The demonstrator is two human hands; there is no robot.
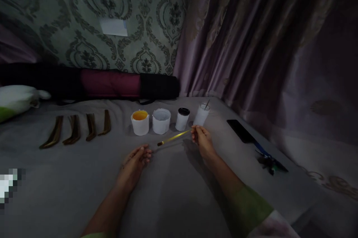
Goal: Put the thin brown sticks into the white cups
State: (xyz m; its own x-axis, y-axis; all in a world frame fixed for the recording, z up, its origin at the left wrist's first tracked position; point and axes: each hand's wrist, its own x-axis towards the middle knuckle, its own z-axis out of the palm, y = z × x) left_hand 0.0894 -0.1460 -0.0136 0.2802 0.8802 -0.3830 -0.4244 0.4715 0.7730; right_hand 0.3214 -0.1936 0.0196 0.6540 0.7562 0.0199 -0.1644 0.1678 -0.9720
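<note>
My right hand (201, 139) pinches the end of a thin yellow paintbrush (175, 137), whose dark tip points left and hovers just above the grey bed sheet (173, 193). My left hand (135, 163) rests on the sheet with its fingers curled loosely and nothing in them, just left of the brush tip. Behind the hands stand a white cup of yellow paint (140, 121), a white cup with pale contents (161, 120), a small black-lidded jar (182, 118) and a clear cup (201, 113) with a thin stick in it.
Several dark curved wooden pieces (75, 130) lie in a row at the left. A black phone (241, 130) and a blue tool (267, 157) lie at the right. A dark and maroon bolster (112, 83) runs along the patterned wall. Curtains (265, 44) hang at the right.
</note>
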